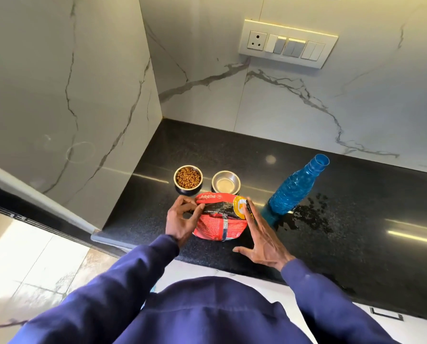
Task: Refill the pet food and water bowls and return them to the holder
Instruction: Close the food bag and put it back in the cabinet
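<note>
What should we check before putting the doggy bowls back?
1. Dark round bowl holds brown kibble: ok.
2. Shallow shiny steel bowl has water: cannot tell.
3. Red puppy-food bag closed: left hand pinches its folded top, right hand touches its side: cannot tell.
4. Blue plastic bottle capped: not ok, mouth open.
5. Black speckled counter dry: not ok, puddle beside bottle.

The black speckled counter point(356, 244) carries a bowl of kibble point(188, 179) and, just at its right, a steel bowl point(226, 182). In front of them is a red food bag point(220, 222). Further right stands an uncapped blue bottle point(294, 189), with a wet patch point(309, 217) beside it.
</note>
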A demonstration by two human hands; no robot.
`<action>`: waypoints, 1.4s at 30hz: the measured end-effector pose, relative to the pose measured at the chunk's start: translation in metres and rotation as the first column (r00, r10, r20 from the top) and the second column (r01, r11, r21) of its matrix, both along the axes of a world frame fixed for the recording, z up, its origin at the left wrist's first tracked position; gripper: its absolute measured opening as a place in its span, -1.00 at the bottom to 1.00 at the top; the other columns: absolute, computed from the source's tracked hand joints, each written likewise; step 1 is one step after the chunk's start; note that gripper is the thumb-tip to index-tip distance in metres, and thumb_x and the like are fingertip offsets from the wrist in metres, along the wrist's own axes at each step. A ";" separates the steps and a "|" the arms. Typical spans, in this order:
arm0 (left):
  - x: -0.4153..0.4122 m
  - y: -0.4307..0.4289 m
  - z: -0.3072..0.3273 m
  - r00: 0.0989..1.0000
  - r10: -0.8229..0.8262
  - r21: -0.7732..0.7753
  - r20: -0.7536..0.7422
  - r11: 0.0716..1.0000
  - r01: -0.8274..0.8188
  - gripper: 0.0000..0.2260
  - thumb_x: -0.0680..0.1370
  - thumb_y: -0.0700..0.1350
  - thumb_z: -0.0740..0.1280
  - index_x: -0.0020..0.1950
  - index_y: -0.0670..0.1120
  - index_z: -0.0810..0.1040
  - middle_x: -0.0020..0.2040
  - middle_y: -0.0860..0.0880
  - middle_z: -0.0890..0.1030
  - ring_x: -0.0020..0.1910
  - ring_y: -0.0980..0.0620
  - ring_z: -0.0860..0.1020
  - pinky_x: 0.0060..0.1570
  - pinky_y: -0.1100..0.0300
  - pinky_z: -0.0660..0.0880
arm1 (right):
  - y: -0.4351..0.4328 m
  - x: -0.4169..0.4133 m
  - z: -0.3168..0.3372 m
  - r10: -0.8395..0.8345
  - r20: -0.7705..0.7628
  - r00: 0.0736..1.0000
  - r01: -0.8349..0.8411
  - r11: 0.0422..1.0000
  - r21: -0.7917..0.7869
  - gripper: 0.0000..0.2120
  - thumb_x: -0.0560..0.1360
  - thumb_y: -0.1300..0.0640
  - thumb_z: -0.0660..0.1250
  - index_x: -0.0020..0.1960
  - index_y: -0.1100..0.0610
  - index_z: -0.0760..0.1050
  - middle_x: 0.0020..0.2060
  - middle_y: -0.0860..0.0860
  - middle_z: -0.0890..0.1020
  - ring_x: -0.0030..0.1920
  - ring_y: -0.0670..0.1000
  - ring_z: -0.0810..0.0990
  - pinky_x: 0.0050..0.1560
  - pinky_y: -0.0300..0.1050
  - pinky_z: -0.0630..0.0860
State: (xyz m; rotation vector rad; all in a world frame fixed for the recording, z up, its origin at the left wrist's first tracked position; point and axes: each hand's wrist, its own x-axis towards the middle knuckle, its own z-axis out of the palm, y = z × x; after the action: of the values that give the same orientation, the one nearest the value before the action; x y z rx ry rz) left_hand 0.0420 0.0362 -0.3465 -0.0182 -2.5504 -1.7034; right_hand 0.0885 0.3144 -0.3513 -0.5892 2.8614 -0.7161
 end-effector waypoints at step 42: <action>-0.022 -0.010 0.166 0.989 -0.086 0.267 -0.117 0.957 0.115 -0.63 0.63 -0.09 0.24 0.41 -0.11 0.58 0.23 -0.05 0.69 0.07 0.06 0.68 -0.15 0.25 0.61 | -0.040 -0.072 0.140 -0.087 -0.107 0.990 -0.023 0.660 -0.751 0.08 0.29 -0.35 0.56 0.60 0.10 0.17 0.45 0.07 0.46 0.40 0.02 0.54 0.32 -0.03 0.56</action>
State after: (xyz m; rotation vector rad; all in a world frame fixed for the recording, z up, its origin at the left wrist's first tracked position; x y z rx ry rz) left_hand 0.0205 0.0257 -0.1805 -0.2185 -2.2557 -2.0205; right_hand 0.0168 0.2741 -0.2118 -0.6807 2.5722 -1.9804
